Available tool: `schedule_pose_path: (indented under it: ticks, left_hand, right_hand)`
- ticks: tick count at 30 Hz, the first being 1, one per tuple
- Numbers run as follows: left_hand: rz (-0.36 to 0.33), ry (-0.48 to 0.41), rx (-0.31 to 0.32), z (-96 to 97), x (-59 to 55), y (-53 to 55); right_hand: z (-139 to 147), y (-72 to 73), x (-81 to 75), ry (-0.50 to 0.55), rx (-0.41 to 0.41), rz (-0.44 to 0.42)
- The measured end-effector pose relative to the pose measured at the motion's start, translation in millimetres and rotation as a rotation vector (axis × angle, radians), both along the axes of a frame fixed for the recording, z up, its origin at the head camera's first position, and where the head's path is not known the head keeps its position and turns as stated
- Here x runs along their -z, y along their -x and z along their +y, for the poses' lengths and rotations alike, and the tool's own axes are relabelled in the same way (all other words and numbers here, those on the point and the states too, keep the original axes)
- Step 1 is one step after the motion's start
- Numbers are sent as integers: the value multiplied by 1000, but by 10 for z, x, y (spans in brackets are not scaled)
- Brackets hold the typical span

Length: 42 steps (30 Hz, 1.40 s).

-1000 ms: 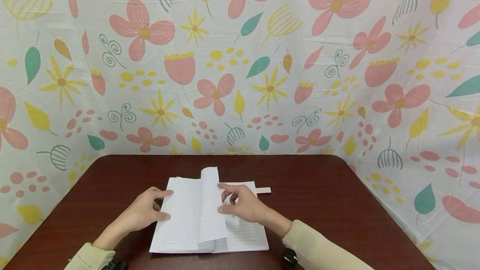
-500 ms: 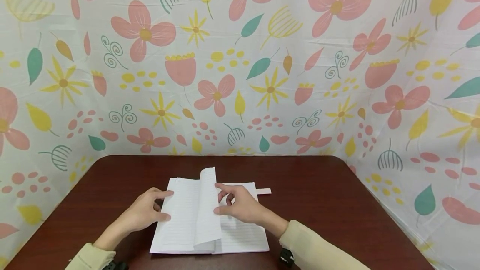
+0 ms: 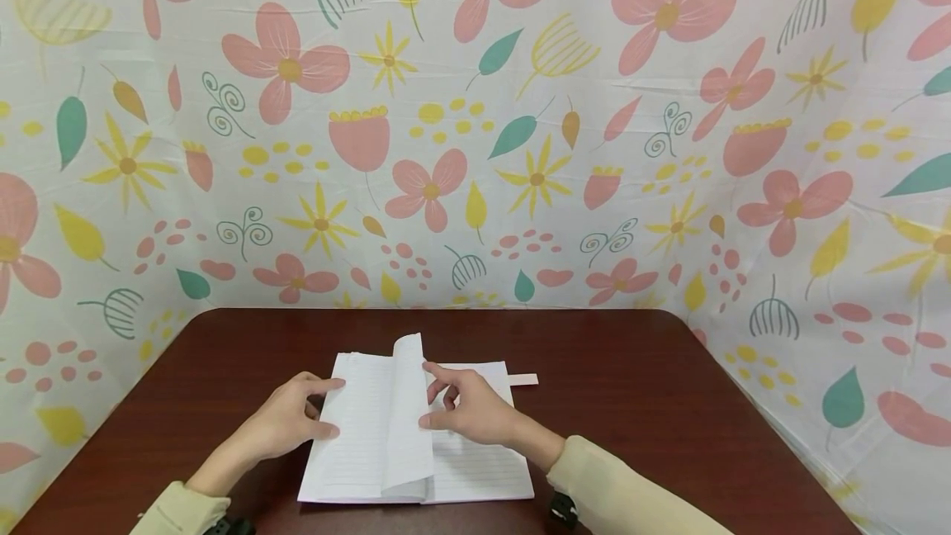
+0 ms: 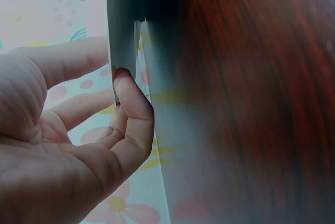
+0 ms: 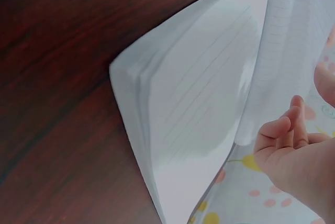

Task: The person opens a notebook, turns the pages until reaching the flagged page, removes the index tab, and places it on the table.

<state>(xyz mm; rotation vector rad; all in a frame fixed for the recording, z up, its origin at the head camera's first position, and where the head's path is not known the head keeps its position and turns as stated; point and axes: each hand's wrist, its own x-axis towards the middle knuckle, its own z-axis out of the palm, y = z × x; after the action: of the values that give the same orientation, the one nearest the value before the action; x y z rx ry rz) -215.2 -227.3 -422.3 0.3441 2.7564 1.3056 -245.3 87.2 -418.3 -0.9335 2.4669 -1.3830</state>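
Observation:
A white notebook [image 3: 483,469] with lined pages lies spread on the table. My left hand [image 3: 282,419] grips its left edge; in the left wrist view, fingers [image 4: 136,109] curl round the edge from below. A notebook page [image 3: 409,428] stands raised and curled near the middle. My right hand [image 3: 475,411] holds its right edge, thumb at the margin and index finger higher up. In the right wrist view the right hand's other fingers [image 5: 275,132] are bent beside this page, and the exact contact is partly hidden.
A pale strip [image 3: 523,379] sticks out from the notebook's upper right edge. The dark red-brown wooden table [image 3: 631,403] reaches back to a flower-printed cloth [image 3: 475,147] hanging behind and at the sides.
My right hand has moved slightly left, carrying the raised page that way, so more of the right-hand page shows. The left hand keeps its place on the notebook.

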Motion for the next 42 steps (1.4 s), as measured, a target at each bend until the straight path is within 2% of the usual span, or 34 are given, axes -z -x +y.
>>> schedule_pose_path:
  ticks: [7,31,42]
  left_hand:
    - [-2,5,-1,-9,6,5]
    - [-2,11,-14,4,-9,13]
    - [-1,10,-11,-2,1,11]
  right_hand:
    - [-47,-5,52,-54,15,11]
    - [-90,-7,78,-44,33,-45]
    - [-148,-58,54,-46,-67,-41]
